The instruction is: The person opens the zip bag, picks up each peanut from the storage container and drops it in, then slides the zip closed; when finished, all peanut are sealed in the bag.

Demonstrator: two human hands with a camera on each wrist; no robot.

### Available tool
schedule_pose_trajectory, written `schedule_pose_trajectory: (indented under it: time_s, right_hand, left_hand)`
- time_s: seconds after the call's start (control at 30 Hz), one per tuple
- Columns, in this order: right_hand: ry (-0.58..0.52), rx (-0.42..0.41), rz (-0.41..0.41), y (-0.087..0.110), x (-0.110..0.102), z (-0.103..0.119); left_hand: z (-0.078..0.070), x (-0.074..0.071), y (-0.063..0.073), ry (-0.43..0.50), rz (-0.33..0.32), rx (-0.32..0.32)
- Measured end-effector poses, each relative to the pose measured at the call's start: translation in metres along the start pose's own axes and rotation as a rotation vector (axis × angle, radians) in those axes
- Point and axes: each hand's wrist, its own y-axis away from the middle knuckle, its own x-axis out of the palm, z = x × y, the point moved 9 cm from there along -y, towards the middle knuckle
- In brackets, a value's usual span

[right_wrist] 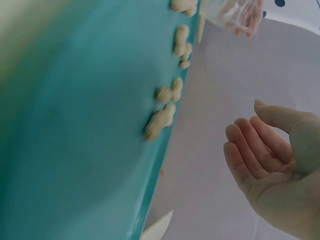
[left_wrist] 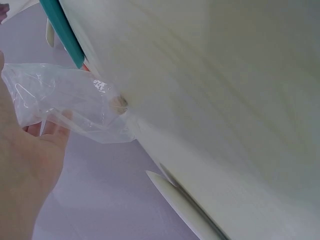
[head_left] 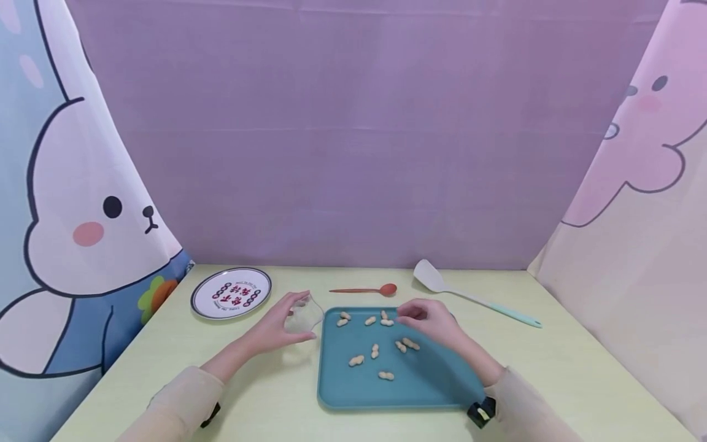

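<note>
My left hand (head_left: 270, 328) holds a clear plastic bag (head_left: 305, 316) beside the left edge of a teal tray (head_left: 353, 391). In the left wrist view the bag (left_wrist: 65, 100) is spread wide in that hand, and a peanut (left_wrist: 119, 104) shows at its lower end. Over the right part of the tray hovers my right hand (head_left: 433, 320), its fingers relaxed and bent toward the thumb. The right wrist view shows nothing in its palm. Several unshelled peanuts (head_left: 356, 360) lie scattered on the tray, some of them just left of the right fingertips.
Behind the tray lies a red spoon (head_left: 388, 289). A white spatula (head_left: 432, 277) with a mint handle end slants across the back right. At the back left sits a white plate (head_left: 232, 279) with red lettering. A purple cloth (head_left: 353, 135) hangs behind the table.
</note>
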Motion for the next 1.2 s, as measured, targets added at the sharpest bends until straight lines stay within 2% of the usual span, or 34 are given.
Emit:
schedule_pose_trajectory:
  time_s: [0.27,0.6,0.8,1.0,1.2]
  right_hand:
    - [0.058,-0.005,0.031,0.014,-0.004,-0.02]
    - [0.107,0.036,0.077,0.021,-0.003,-0.038]
    - [0.121,0.039,0.153,0.023,0.005,-0.044]
    - [0.148,0.039,0.196,0.022,0.011,-0.045]
    - [0.189,-0.032,0.201,0.022,0.012,-0.038]
  left_hand:
    - [-0.001,0.002,0.002,0.001,0.009,0.003]
    - [-0.003,0.004,0.001,0.011,0.021,0.001]
    - [-0.002,0.003,0.002,0.009,0.009,0.003]
    - [-0.001,0.002,0.002,0.008,0.004,0.004]
    - [-0.001,0.001,0.001,0.004,0.003,0.008]
